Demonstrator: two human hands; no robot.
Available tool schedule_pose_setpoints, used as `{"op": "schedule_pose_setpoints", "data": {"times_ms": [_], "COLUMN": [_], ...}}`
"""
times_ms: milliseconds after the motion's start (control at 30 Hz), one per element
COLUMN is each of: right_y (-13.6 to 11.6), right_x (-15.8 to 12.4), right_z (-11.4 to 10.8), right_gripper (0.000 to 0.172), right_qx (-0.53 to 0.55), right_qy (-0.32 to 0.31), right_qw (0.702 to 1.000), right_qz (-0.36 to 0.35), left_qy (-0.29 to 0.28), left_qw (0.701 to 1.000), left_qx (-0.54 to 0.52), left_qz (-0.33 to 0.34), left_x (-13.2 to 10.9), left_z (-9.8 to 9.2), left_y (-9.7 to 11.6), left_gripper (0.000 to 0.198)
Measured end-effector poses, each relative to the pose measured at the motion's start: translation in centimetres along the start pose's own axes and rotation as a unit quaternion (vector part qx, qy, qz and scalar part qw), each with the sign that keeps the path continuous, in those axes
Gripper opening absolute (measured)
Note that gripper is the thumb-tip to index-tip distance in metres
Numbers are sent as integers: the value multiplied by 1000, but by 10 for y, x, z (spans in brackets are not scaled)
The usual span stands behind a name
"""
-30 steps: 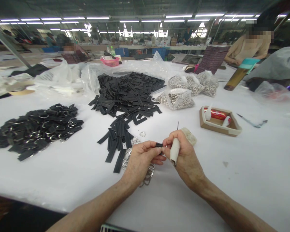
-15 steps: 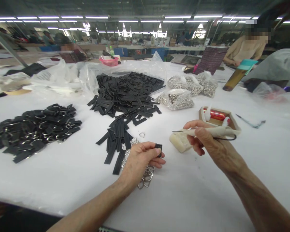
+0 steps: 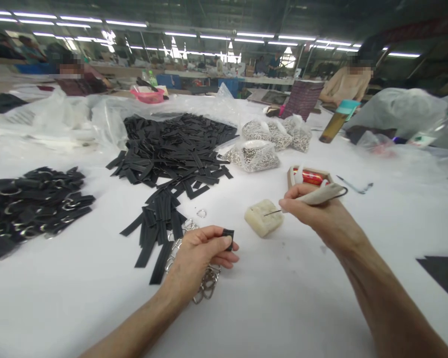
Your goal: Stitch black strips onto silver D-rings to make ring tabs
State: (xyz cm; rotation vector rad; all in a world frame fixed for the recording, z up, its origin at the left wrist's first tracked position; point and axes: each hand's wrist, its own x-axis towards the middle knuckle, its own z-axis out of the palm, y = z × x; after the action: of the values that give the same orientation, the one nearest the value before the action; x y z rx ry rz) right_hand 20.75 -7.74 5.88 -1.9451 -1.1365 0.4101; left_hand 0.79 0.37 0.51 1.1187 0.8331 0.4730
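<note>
My left hand [image 3: 205, 248] pinches a small folded black strip [image 3: 228, 237] between thumb and fingers. Whether a ring sits in its fold is hidden. Beneath that hand lie several metal D-rings [image 3: 209, 282], with one loose ring [image 3: 201, 213] apart from them. My right hand [image 3: 306, 206] is closed like a pen grip around an awl-like tool [image 3: 323, 194] with a pale, wrapped-looking handle and a thin dark tip. The tip is over or against a yellowish wax-like block [image 3: 259, 221]; contact is unclear. Loose black strips [image 3: 160, 214] lie left of my left hand.
A large heap of black strips [image 3: 179, 144] lies ahead, and strips fitted with rings [image 3: 30, 209] are piled left. Bags of metal rings [image 3: 254, 155], a small box [image 3: 293, 181], a thin tool [image 3: 351, 185] and a bottle [image 3: 336, 122] stand beyond. A co-worker [image 3: 347, 82] is at back right.
My view has turned to the right. The tool in my right hand has come down, its tip now at the wax-like block. My left hand keeps its pinch on the folded strip.
</note>
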Motion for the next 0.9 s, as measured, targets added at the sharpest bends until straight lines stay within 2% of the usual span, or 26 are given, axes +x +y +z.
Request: {"op": "schedule_pose_setpoints", "data": {"times_ms": [133,433,667,900], "right_y": [3,5,8,10], "right_x": [5,6,7,9], "right_z": [2,16,21,18], "right_gripper": [18,12,10,11], "right_qx": [-43,-55,-52,-39], "right_qy": [22,-6,-32,-38], "right_qw": [999,998,997,998], "right_qz": [-1,16,37,22], "left_qy": [-15,-36,-43,-37], "left_qw": [1000,999,999,999], "left_qx": [-6,-6,-6,-18], "left_qz": [-12,-21,-25,-26], "left_x": [-1,1,0,3], "left_z": [2,4,4,4], "left_y": [1,-1,0,-3], "left_gripper": [14,13,12,12]}}
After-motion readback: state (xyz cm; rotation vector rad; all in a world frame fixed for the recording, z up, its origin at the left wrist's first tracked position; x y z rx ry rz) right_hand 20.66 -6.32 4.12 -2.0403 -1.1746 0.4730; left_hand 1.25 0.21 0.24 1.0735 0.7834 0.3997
